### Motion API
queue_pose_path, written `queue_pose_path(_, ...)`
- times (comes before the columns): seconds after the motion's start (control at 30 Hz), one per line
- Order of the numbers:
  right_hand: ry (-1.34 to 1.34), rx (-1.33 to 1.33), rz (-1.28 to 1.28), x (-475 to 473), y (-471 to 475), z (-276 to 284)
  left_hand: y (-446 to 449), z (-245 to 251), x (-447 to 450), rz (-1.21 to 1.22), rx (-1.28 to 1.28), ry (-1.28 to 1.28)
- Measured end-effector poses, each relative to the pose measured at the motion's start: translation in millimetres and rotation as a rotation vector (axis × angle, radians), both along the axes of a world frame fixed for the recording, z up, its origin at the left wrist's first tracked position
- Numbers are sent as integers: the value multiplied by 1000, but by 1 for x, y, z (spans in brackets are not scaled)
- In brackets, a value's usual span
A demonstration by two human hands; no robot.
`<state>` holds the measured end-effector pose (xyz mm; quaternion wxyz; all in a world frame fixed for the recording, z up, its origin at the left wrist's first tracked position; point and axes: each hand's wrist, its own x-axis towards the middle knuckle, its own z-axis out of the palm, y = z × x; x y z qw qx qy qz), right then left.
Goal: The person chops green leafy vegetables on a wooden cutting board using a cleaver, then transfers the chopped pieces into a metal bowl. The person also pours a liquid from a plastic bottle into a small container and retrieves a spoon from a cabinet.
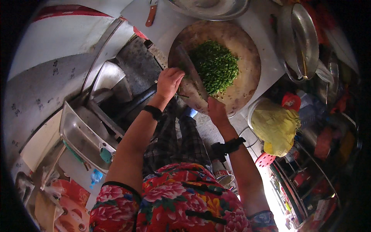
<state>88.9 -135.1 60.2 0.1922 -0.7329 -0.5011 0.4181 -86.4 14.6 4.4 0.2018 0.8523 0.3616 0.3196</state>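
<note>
A mound of finely chopped green herbs or scallions (216, 65) lies on a round wooden chopping block (246, 58). My right hand (217, 111) grips the handle of a cleaver (192, 71), whose long blade is seen nearly edge-on along the left side of the mound. Left of the blade, my left hand (170, 82) rests at the block's edge with its fingers bent together over some dark green stalks, partly hidden by the fingers. A few loose green bits lie on the block below that hand.
A large metal basin (208, 14) stands beyond the block, with a wooden-handled knife (151, 15) to its left. Metal pans (303, 43) stand at right, above a bucket with a yellow bag (272, 124). A steel sink (84, 136) and stove area are at left.
</note>
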Motion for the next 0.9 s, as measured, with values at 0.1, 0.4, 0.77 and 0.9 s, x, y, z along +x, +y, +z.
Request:
queue_pose_path(0.1, 146, -72, -86, 10, -2, 15, 0, 3, 0, 6, 3, -10)
queue_pose_path(0.4, 168, 46, -202, -17, 1, 4, -2, 4, 1, 72, 125, 113)
queue_pose_path(0.77, 106, -66, -183, -11, -11, 18, -1, 0, 0, 32, -53, 16)
queue_pose_path(0.9, 124, -1, -210, -18, -2, -11, 2, 3, -7, -24, 16, 81)
